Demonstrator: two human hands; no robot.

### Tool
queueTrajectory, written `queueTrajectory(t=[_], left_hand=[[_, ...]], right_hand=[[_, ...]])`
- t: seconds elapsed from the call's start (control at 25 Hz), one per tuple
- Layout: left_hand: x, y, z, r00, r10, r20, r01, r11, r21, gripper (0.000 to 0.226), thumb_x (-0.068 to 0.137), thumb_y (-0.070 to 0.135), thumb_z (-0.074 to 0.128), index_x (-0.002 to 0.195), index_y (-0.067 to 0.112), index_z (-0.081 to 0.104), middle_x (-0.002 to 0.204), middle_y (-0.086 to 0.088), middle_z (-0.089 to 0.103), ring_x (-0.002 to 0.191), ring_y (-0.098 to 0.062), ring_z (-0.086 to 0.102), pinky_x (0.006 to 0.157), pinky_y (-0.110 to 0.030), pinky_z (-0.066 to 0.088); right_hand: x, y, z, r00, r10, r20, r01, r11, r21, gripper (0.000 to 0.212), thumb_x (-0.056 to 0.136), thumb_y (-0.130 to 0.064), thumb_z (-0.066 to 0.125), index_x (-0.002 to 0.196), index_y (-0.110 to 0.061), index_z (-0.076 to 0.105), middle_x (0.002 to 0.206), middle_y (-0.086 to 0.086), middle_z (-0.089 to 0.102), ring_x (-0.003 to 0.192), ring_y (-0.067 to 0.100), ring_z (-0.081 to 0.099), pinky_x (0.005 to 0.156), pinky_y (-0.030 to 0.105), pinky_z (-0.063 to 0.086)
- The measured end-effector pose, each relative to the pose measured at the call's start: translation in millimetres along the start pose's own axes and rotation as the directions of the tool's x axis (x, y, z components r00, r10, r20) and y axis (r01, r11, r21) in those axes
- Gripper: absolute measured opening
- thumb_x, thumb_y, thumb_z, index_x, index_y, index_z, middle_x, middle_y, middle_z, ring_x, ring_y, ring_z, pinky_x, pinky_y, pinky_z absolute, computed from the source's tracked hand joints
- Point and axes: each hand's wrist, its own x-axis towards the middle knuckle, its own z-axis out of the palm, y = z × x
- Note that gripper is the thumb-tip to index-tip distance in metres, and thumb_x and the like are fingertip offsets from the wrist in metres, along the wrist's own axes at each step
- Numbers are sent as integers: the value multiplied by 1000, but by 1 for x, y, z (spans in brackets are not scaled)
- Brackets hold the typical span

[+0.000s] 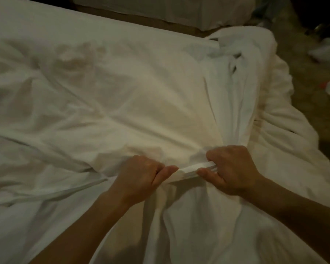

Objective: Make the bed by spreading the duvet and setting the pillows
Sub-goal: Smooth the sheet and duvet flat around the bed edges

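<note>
The duvet is lying rumpled across the bed, and its near edge is being bunched into a tight strip right between the two hands. The left hand is gripping that strip with thumb pressing along the fold; the right hand is clamping it too, fingers curling over the top. Holding so close together, they are probably hunting for a corner or seam to pull the cover straight. Off to the right the fabric is piling up in a thick, gathered heap spilling past the bed's side, so the spreading looks barely begun. No pillow is showing clearly. Beyond, the dim floor is carrying a few pale scattered items, too blurred to name.
</note>
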Motion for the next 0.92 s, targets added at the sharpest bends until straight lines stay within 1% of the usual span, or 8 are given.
queueTrajectory(t=[0.12,0.28,0.4,0.48,0.56,0.68,0.8,0.92], left_hand=[[-30,-4,7,997,54,46,-58,993,98,81,97,67,10,49,17,51,44,-1,52,41,-19,48,47,-27,30],[-81,-28,6,989,95,111,-114,977,182,80,100,62,13,46,22,54,45,3,57,39,-15,52,46,-23,30],[-90,-27,9,987,54,154,-88,971,224,80,97,66,5,54,27,58,53,4,62,49,-17,59,49,-25,34],[-81,-13,10,986,-11,165,-15,987,158,75,91,71,4,66,25,59,66,5,63,63,-15,58,58,-29,34],[-70,5,8,989,-5,146,-6,997,74,62,91,66,9,70,25,52,68,8,53,65,-11,48,61,-30,29],[-49,32,8,995,26,101,-29,999,25,51,94,60,17,78,27,52,75,12,48,70,-8,43,61,-27,28],[-24,56,18,997,44,60,-42,999,-27,50,96,57,21,89,24,58,83,12,50,75,-8,43,62,-25,37],[-1,84,38,998,67,19,-66,996,-55,52,97,57,21,97,22,59,90,9,55,79,-10,47,69,-33,45]], right_hand=[[-49,-42,6,987,130,95,-131,991,4,65,93,-79,11,63,-30,42,53,-4,53,43,19,51,51,26,27],[-84,-109,37,940,248,232,-268,962,56,90,80,-87,-7,78,-27,60,73,-1,65,66,24,63,59,32,35],[-92,-122,54,895,314,315,-370,919,134,91,75,-89,-9,81,-26,56,81,-1,62,80,23,58,71,37,41],[-93,-116,43,906,327,271,-397,877,270,79,85,-84,4,84,-24,56,84,-3,56,81,18,51,75,38,42],[-96,-106,23,926,329,185,-373,873,314,75,92,-77,15,104,-20,62,99,-4,57,91,16,51,82,34,42],[-97,-86,-8,940,326,101,-342,906,250,75,96,-72,20,121,-15,61,113,0,59,103,16,53,88,31,43],[-99,-56,-23,941,335,57,-339,917,211,74,98,-69,22,122,-12,62,116,4,61,107,19,54,91,35,45],[-106,-17,-31,945,325,-23,-317,934,164,74,99,-67,22,121,-10,63,118,6,62,110,19,54,95,33,44]])
